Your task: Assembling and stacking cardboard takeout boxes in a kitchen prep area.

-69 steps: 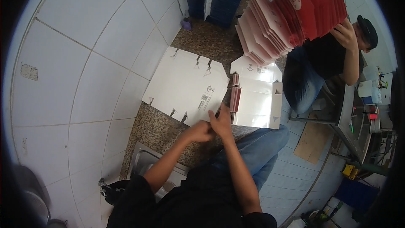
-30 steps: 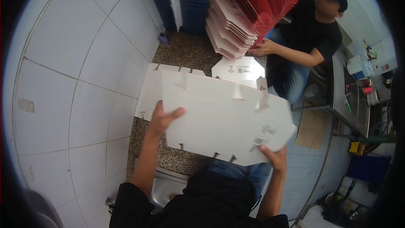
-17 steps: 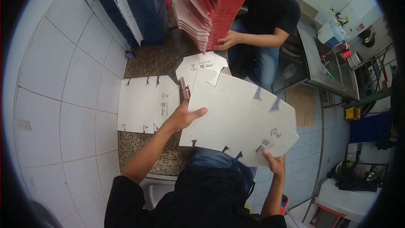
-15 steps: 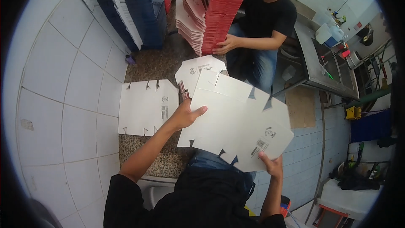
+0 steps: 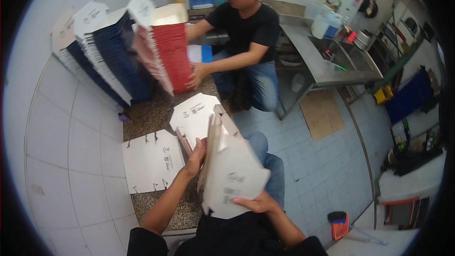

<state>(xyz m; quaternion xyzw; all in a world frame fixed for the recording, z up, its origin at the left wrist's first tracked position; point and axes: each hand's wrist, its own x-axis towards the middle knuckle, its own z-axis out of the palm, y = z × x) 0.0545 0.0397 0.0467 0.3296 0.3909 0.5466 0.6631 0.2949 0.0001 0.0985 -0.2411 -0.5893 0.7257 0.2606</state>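
A white cardboard box blank [image 5: 239,170] with dark printed marks is held tilted above my lap, its left side bent up along a crease. My right hand [image 5: 259,203] grips its near right corner, thumb on top. My left hand [image 5: 195,159] is closed at the raised left side, its fingers partly hidden by the cardboard. Just beyond lies another white piece of cardboard [image 5: 196,111] with folded-up edges, on the speckled stone counter [image 5: 182,211]. A flat white blank with notched edges [image 5: 154,163] rests left of my left hand.
Tall stacks of dark blue boxes [image 5: 118,59] and red boxes [image 5: 170,57] stand on the counter's far end. A co-worker's hand [image 5: 199,75] steadies the red stack. A tiled wall [image 5: 71,156] borders the left; a steel sink [image 5: 332,57] stands far right.
The box blank has gone from nearly flat to folded along its left side, and my right hand has come left. The view has shifted, showing more of the co-worker and floor.
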